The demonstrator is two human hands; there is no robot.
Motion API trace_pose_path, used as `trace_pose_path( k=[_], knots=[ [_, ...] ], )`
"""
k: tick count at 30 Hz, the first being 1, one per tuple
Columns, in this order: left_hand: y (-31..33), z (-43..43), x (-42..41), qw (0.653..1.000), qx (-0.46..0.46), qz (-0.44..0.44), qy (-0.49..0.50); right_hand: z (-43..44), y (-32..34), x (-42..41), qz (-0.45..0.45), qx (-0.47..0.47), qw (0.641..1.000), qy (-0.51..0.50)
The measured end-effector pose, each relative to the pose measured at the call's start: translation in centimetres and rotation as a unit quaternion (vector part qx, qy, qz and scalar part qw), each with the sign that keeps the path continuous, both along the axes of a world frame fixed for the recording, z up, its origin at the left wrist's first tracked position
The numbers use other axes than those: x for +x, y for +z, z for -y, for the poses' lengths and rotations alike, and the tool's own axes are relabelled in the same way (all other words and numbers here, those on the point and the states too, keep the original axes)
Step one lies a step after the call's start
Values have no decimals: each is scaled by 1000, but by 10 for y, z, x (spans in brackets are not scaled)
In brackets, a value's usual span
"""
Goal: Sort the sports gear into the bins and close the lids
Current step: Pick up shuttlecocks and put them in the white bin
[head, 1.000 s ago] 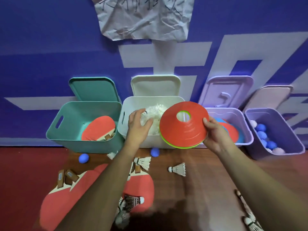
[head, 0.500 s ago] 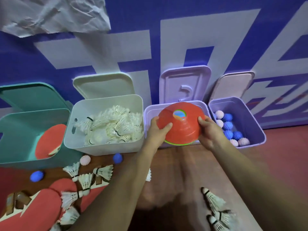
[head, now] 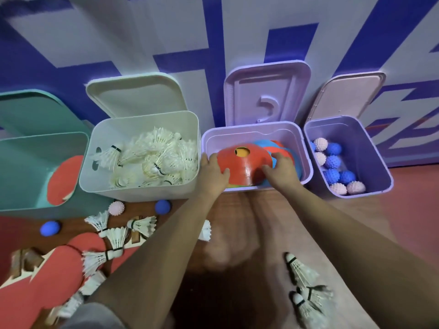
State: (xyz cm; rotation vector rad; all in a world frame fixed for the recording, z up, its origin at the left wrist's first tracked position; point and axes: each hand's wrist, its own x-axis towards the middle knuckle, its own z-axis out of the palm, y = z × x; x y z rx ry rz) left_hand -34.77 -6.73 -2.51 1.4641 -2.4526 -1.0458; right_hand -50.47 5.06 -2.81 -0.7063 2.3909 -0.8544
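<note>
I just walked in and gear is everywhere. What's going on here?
A person is sorting sports gear into four open bins by the wall. The left hand and right hand grip a stack of disc cones, orange on top, inside the lilac bin. The white bin holds shuttlecocks, the purple bin spiky balls, the teal bin a red paddle. Loose shuttlecocks, paddles and balls lie on the floor. No lid is closed yet.

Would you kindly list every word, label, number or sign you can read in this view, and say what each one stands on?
None can be read.
Wall: large white strokes on blue, cropped, not legible as any character.
Lavender lid: a raised hook shape, seemingly a moulding, not print.
Orange cone: no print visible.
</note>
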Motion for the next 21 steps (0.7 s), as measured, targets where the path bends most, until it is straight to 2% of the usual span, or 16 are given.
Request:
trace_pose_path(
  k=[4,7,10,12,15,17,21],
  knots=[
    [23,-22,43,990,13,-138,-7,-33,23,27,-44,-97,994,20],
    [22,-51,95,988,15,-156,-17,-63,35,54,-41,-136,990,12],
    [-3,-69,141,995,-46,-76,-36,-84,33,81,-45,-136,990,4],
    [-27,-68,155,991,-101,-9,-91,-95,28,99,-38,-131,991,8],
    [-51,-66,157,978,-68,138,-141,-112,16,125,-22,-75,997,21],
    [-62,-66,154,958,-70,213,-179,-129,4,137,-11,-32,999,23],
    [-77,-77,155,934,-109,233,-249,-172,-15,151,7,56,998,-20]
  ],
)
